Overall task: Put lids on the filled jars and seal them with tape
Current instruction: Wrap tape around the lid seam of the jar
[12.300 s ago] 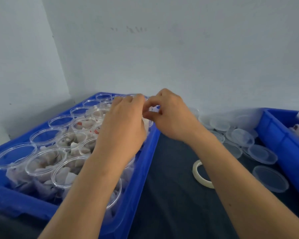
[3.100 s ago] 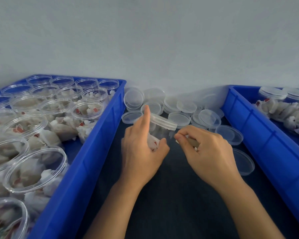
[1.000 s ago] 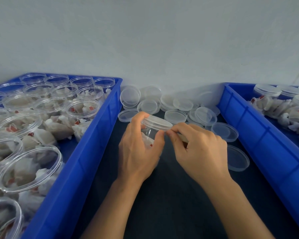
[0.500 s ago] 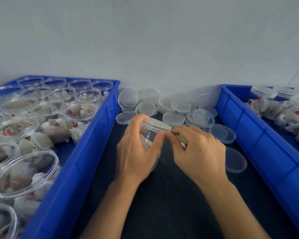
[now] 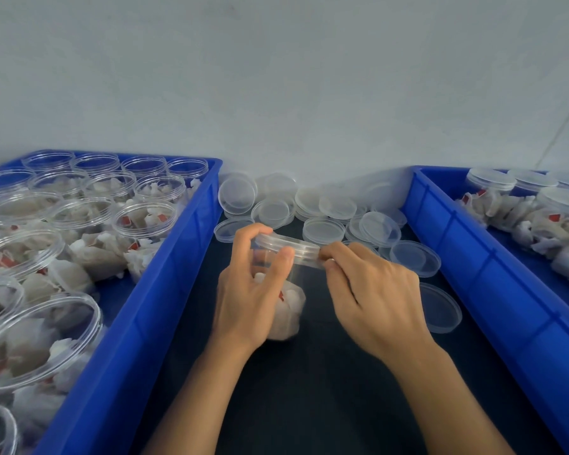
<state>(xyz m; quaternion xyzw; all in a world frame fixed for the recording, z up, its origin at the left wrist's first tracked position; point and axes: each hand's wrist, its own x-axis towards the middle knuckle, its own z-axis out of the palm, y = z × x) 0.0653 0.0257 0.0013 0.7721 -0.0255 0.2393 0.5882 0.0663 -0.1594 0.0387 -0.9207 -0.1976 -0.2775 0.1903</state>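
A clear jar (image 5: pixel 288 290) stands on the dark table (image 5: pixel 326 405), right between the two hands. It has white wrapped bits with a little red inside. A clear lid (image 5: pixel 288 246) sits on top of the jar.

The left hand (image 5: pixel 250 300) is curled round the left side of the jar. Its thumb presses on the front of the jar, just under the lid, and its fingers wrap round the far side near the top.

The right hand (image 5: pixel 372 297) is at the right side of the lid. Its thumb and first finger are pinched tight together at the lid's edge. It may be holding a bit of tape there, but the tape is too clear and small to be sure.

To the left of the left hand is a blue bin (image 5: pixel 138 323). It is full of open jars (image 5: pixel 145 218) with the same white bits in them. These jars have no lids on.

To the right of the right hand is another blue bin (image 5: pixel 493 290). The closed jars (image 5: pixel 491 180) in it have lids on.

Past both hands, by the wall, lies a pile of loose lids (image 5: pixel 324 229). A few more lie near the right hand, next to the right bin.
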